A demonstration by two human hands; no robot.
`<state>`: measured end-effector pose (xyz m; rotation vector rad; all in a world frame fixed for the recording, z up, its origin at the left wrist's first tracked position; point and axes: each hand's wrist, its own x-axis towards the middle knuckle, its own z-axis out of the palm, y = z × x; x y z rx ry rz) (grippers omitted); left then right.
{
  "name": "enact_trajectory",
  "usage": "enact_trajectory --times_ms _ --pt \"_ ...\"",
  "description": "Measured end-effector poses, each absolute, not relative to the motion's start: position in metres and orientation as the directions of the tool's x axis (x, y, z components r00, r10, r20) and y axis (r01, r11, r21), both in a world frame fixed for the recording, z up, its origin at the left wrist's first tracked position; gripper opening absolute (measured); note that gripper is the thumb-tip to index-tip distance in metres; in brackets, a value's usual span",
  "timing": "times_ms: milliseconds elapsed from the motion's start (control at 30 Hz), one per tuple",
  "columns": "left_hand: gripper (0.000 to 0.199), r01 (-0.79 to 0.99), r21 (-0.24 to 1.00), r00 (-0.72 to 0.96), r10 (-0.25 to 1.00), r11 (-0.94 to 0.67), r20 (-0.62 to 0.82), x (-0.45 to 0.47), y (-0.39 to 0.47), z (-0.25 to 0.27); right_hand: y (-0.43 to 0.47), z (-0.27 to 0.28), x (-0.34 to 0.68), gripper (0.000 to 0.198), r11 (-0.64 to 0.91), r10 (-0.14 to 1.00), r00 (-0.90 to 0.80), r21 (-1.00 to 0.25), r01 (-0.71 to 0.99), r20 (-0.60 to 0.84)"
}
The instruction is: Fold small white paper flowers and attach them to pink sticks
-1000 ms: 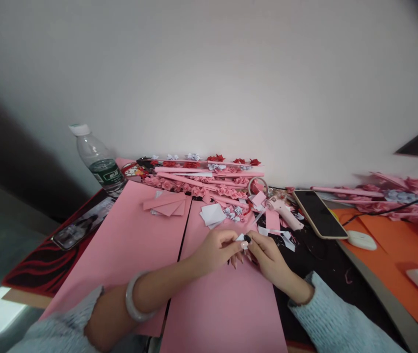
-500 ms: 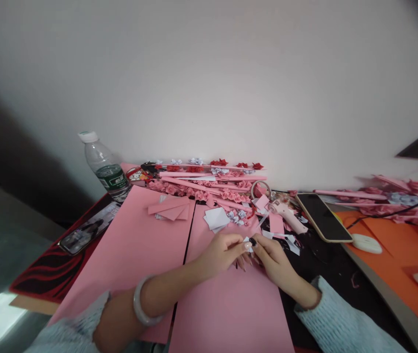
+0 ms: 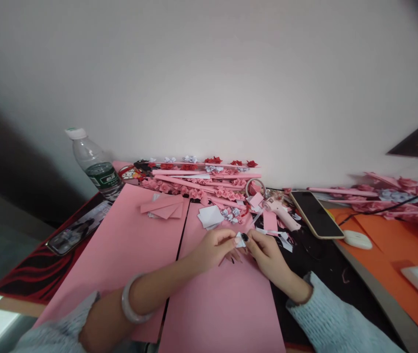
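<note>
A small folded piece of white paper (image 3: 240, 240) is pinched between both my hands, above the pink sheet (image 3: 223, 304). My left hand (image 3: 218, 249) grips its left side with thumb and fingers. From the right, my right hand (image 3: 266, 250) presses its thumb on the paper, and the other fingers curl underneath. Most of the paper is covered by the fingertips, so its exact fold cannot be made out. Just beyond the hands lie white paper squares (image 3: 210, 216) and several small white paper flowers (image 3: 230, 214). Folded pink paper pieces (image 3: 163, 206) rest on the left pink sheet (image 3: 143, 242).
Pink paper stems with flowers (image 3: 197, 184) are piled along the wall. A pink glue gun (image 3: 281, 213), a roll of tape (image 3: 255, 188) and a phone (image 3: 316, 214) lie to the right, near a white mouse (image 3: 357, 239). At left stand a water bottle (image 3: 96, 164) and another phone (image 3: 80, 228).
The view has shifted slightly, so everything sits a little further left. Slightly more of the white paper shows between the thumbs; both hands keep hold of it.
</note>
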<state>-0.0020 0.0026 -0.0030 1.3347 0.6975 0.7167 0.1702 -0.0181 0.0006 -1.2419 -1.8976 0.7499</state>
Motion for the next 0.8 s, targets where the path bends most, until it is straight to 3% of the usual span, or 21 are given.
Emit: enact_trajectory --times_ms 167,300,467,800 --pt "0.039 -0.09 0.982 0.577 0.813 0.166 -0.085 -0.001 0.004 0.0 -0.016 -0.001 0.172 0.031 0.354 0.933 -0.255 -0.779 0.518 0.254" --pt "0.038 -0.078 0.975 0.532 0.836 0.206 -0.134 -0.002 0.003 0.005 -0.016 0.0 0.172 0.007 0.38 0.924 -0.185 -0.775 0.504 0.333" --pt "0.033 -0.103 0.967 0.496 0.855 0.232 -0.152 -0.003 0.004 0.005 -0.017 0.003 0.172 0.021 0.505 0.86 -0.215 -0.71 0.491 0.463" --pt "0.032 -0.102 0.956 0.526 0.831 0.274 -0.182 -0.003 0.002 0.008 -0.015 0.002 0.171 0.008 0.528 0.846 -0.194 -0.725 0.443 0.497"
